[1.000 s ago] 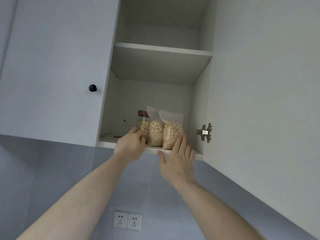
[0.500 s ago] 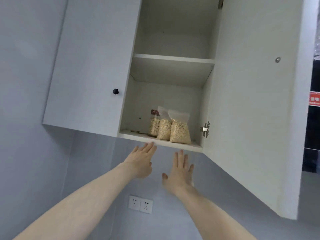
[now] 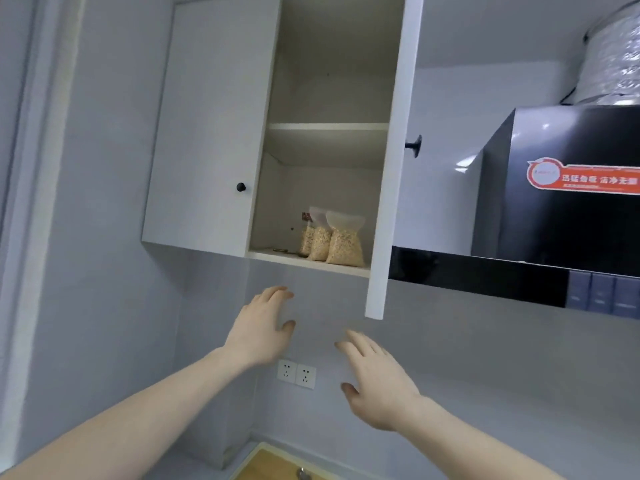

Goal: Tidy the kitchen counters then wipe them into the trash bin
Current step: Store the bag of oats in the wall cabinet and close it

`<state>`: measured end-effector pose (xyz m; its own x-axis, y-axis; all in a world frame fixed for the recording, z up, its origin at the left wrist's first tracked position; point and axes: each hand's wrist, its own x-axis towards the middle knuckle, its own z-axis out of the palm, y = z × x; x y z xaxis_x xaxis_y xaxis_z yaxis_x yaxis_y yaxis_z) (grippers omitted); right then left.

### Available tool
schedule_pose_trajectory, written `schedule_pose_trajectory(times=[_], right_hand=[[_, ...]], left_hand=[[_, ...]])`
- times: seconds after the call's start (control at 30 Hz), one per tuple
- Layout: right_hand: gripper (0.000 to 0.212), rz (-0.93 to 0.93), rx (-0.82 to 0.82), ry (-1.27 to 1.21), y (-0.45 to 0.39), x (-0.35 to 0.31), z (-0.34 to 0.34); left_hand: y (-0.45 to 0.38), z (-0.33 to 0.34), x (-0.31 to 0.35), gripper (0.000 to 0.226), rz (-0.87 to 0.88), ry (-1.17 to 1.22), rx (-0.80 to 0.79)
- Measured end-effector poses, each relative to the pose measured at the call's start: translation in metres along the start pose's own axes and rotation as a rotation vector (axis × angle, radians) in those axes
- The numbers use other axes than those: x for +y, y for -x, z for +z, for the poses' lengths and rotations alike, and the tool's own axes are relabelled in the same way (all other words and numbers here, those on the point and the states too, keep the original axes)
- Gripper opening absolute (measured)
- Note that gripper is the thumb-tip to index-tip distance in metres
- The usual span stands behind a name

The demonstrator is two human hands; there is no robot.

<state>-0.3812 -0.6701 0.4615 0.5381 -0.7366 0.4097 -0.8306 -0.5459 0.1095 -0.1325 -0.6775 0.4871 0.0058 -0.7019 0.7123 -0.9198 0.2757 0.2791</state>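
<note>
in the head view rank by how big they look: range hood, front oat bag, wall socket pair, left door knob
1. range hood
2. front oat bag
3. wall socket pair, only slightly smaller, nearly alike
4. left door knob

Home kitchen. Wall cabinet [image 3: 211, 133] holding bagged oats [image 3: 344, 242], black range hood [image 3: 561, 188] with foil duct [image 3: 613, 53]. Twin sockets [image 3: 296, 374] on the backsplash.

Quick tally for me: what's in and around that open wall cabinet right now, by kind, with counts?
Clear bags of oats on the lower shelf: 3
Black door knobs: 2
Cabinet doors: 2, one shut, one open
Wall sockets: 2
Hands, both below the cabinet and holding nothing: 2, left hand, right hand
Total: 11
</note>
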Motion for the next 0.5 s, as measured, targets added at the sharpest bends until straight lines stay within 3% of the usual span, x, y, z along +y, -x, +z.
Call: schedule_pose_trajectory(times=[0.17,0.27,0.43,0.5], right_hand=[[0.059,0.002,0.137,-0.047,0.047,0.017,-0.04],[0.059,0.029,0.201,-0.063,0.061,0.02,-0.064],[0.062,0.034,0.336,-0.096,0.068,0.026,-0.102],[0.063,0.03,0.381,-0.105,0.067,0.029,-0.115]], left_hand=[[0.009,-0.062,0.082,0.031,0.026,0.348,0.272],[0.013,-0.101,0.131,0.025,0.102,0.518,0.357],[0.015,-0.131,0.175,0.053,0.224,0.349,0.362],[0.016,-0.137,0.182,0.042,0.228,0.286,0.351]])
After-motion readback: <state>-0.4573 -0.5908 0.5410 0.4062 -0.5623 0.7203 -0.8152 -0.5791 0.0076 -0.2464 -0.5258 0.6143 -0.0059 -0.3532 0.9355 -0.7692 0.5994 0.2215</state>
